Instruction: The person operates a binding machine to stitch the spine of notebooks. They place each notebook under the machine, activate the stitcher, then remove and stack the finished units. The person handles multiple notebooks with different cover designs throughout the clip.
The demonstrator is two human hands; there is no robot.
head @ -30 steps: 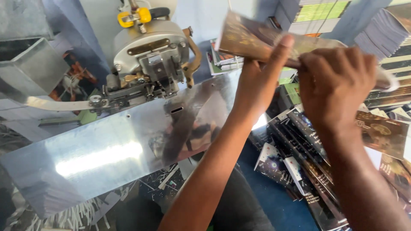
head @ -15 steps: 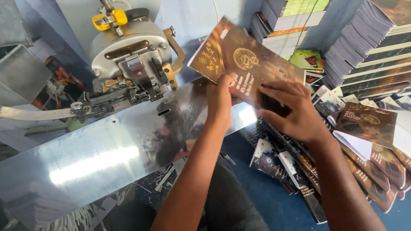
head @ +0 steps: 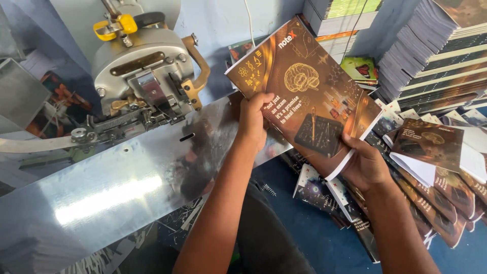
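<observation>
I hold a brown and orange notebook (head: 304,86) tilted in front of me, its cover facing up with gold drawings on it. My left hand (head: 255,119) grips its near left edge, thumb on the cover. My right hand (head: 366,165) supports the lower right corner from underneath, where the white page edges show. The notebook hangs just right of the grey stitching machine head (head: 144,73) and above the right end of the shiny metal work plate (head: 116,187).
Tall stacks of notebooks (head: 436,56) stand at the back right. More brown notebooks (head: 431,144) lie fanned out on the blue floor to the right. A yellow clamp (head: 114,26) sits on top of the machine.
The notebook has come down from high up and turned so its whole cover faces me. My hands have shifted to its lower edge and corner.
</observation>
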